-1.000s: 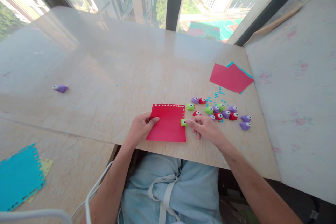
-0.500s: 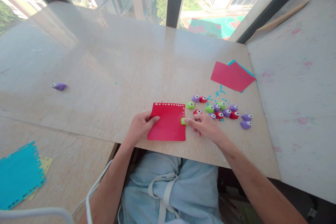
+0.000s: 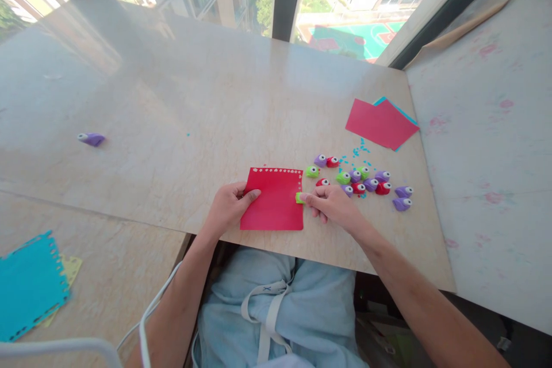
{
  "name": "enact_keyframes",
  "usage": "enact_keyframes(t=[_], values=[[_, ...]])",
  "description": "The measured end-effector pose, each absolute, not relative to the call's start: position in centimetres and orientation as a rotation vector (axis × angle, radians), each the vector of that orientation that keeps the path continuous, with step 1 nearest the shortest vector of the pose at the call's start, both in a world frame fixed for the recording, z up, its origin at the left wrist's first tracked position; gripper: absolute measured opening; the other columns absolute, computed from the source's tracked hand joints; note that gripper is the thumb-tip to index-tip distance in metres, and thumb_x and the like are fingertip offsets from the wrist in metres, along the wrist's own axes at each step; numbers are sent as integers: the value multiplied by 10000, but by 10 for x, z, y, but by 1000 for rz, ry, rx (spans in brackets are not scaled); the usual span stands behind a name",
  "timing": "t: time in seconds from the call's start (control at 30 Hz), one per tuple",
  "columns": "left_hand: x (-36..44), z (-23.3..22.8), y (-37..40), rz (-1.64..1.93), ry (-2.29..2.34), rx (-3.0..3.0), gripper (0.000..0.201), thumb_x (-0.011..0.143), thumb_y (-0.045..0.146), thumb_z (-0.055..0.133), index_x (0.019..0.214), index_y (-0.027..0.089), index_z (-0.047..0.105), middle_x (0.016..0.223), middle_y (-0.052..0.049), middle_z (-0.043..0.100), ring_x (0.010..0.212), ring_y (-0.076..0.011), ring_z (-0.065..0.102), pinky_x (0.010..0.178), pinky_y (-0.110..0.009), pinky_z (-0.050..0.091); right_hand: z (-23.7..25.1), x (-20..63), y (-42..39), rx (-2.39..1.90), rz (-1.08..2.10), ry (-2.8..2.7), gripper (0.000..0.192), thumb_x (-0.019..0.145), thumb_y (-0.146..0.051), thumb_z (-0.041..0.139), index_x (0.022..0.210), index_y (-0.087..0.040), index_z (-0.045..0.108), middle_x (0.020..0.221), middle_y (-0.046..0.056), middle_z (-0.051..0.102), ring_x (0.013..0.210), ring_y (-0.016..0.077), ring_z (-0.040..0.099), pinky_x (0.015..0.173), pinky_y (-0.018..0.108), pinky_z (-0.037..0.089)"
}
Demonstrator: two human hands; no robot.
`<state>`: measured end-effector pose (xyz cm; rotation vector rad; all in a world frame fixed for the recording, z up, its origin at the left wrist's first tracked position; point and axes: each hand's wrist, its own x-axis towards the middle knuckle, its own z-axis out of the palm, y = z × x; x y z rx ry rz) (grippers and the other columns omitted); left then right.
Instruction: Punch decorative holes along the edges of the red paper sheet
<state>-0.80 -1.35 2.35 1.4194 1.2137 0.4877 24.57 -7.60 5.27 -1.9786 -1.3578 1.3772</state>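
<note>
A sheet of red paper (image 3: 273, 204) lies near the table's front edge, with small shaped holes punched along its top edge and the upper part of its right edge. My left hand (image 3: 230, 204) grips the paper's left side, thumb on top and fingers beneath. With thumb and fingers, my right hand (image 3: 334, 204) is closed on a green craft punch (image 3: 299, 198) at the paper's right edge, just below the punched holes. The thumb covers part of this punch. Just beyond my right hand stand a green punch (image 3: 313, 172) and a red punch (image 3: 322, 182).
More purple, red and green punches (image 3: 371, 184) cluster on the right among blue paper bits (image 3: 361, 149). Red and blue sheets (image 3: 382, 123) lie behind them. One purple punch (image 3: 91, 139) sits far left. A punched blue sheet (image 3: 32, 287) and a white cable (image 3: 144, 322) are at lower left.
The whole view has shifted slightly. Both hands keep their grip on the paper and the green punch, and the punch stays at about the same spot on the right edge.
</note>
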Motion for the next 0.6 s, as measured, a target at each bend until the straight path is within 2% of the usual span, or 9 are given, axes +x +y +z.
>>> enact_keyframes(t=[0.23,0.6], values=[[-7,26,-14,497,1226,1378,458,781,560,617,920,137,727,882,-74,747,763,-247,666,585,-275,496,57,248,-68,-1978,1452,-1395,379,822,-460,620,587,-165,583,503,3,614,341,61,457,364,188,300],[-9,25,-13,484,1201,1464,414,815,532,575,875,149,720,837,-70,736,723,-229,650,563,-265,468,61,249,-61,-2014,1469,-1475,416,826,-458,600,529,-177,524,463,-7,561,346,62,420,356,186,281]])
